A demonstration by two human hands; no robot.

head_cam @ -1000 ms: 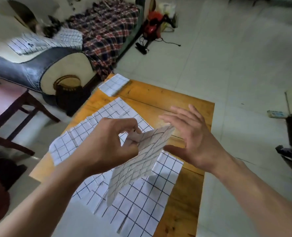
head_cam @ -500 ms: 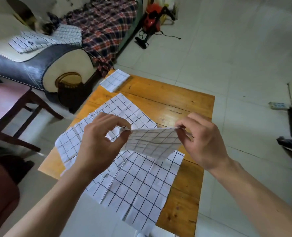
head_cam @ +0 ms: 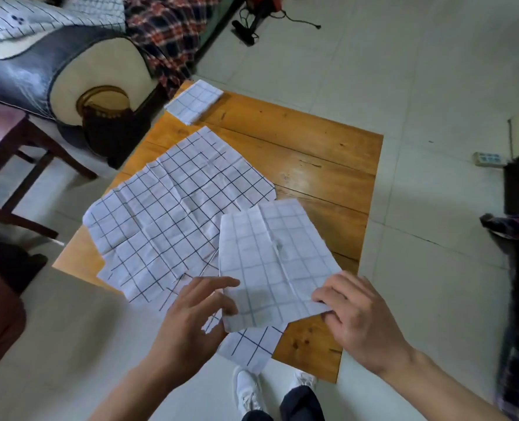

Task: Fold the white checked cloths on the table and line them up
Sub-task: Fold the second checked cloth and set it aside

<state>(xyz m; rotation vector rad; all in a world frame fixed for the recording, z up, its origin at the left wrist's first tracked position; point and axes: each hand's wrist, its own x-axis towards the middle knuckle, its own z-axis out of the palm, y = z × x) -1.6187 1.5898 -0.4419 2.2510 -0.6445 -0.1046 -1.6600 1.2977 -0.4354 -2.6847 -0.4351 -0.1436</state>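
A white checked cloth [head_cam: 270, 262] lies spread out, pale side up, near the front of the wooden table [head_cam: 313, 153]. My left hand [head_cam: 191, 323] pinches its near left corner. My right hand [head_cam: 355, 317] pinches its near right corner. Under and left of it, other white checked cloths [head_cam: 173, 214] lie unfolded and overlapping, one corner hanging over the front edge. A folded checked cloth [head_cam: 194, 101] sits at the far left corner of the table.
A dark sofa arm [head_cam: 69, 74] with a checked blanket stands left of the table, beside a wooden chair [head_cam: 6, 153]. A red device with a cable [head_cam: 261, 10] lies on the tiled floor beyond. My white shoes [head_cam: 249, 390] are below the table's front edge.
The cloth was held up between both hands in the air; it has come down flat onto the table, and both hands have moved toward me to its near corners.
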